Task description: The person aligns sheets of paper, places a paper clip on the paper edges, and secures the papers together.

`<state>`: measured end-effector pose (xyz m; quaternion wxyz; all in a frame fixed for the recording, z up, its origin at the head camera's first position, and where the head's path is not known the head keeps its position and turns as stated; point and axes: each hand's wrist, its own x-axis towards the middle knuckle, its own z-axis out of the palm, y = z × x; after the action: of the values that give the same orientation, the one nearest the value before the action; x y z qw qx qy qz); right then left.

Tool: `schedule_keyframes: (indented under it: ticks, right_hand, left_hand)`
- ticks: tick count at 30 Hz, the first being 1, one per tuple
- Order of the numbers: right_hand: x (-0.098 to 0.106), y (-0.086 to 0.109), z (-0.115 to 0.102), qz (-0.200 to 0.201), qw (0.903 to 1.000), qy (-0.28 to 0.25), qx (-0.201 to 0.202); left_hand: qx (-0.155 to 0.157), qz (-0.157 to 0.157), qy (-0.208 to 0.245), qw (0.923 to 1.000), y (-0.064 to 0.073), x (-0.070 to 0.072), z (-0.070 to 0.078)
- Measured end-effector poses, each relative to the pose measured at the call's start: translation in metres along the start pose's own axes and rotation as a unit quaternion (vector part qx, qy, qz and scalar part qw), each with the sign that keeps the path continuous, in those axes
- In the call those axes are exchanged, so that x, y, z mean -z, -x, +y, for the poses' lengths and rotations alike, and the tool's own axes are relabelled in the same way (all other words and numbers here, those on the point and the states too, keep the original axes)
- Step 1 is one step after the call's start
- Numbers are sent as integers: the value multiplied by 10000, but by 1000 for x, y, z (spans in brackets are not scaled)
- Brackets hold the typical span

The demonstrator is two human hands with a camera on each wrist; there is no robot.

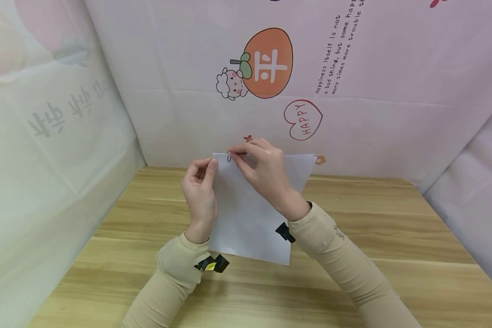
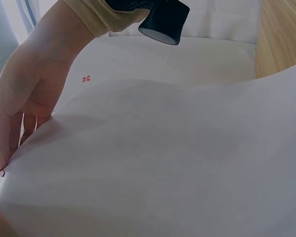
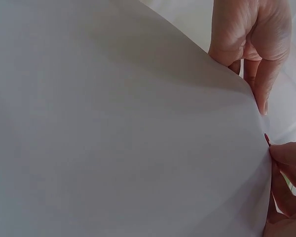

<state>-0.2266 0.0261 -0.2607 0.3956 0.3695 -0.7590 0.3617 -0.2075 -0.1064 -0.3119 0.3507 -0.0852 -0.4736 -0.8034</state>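
White paper sheets (image 1: 250, 223) are held up above the table, tilted; a second layer shows at the upper right corner. My left hand (image 1: 199, 193) pinches the upper left corner between thumb and fingers. Close beside it, my right hand (image 1: 266, 171) pinches a small paper clip (image 1: 229, 157) at the top edge of the sheets. The clip looks red in the right wrist view, where its loop (image 3: 267, 138) lies against the paper edge. Part of the clip is hidden under the right fingertips.
The wooden table (image 1: 361, 237) lies below the paper. A white printed cloth (image 1: 180, 86) hangs behind it, and more cloth stands along the left and right sides. Black wrist cameras (image 1: 286, 232) sit near the paper on both forearms.
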Motion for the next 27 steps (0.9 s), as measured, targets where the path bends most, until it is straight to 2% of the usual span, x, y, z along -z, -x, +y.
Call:
schedule_keyframes:
  ticks: [27]
  right_hand:
    - [0, 0, 1, -56, 10000, -55, 57]
  left_hand:
    - [5, 30, -49, 10000, 0, 0, -1]
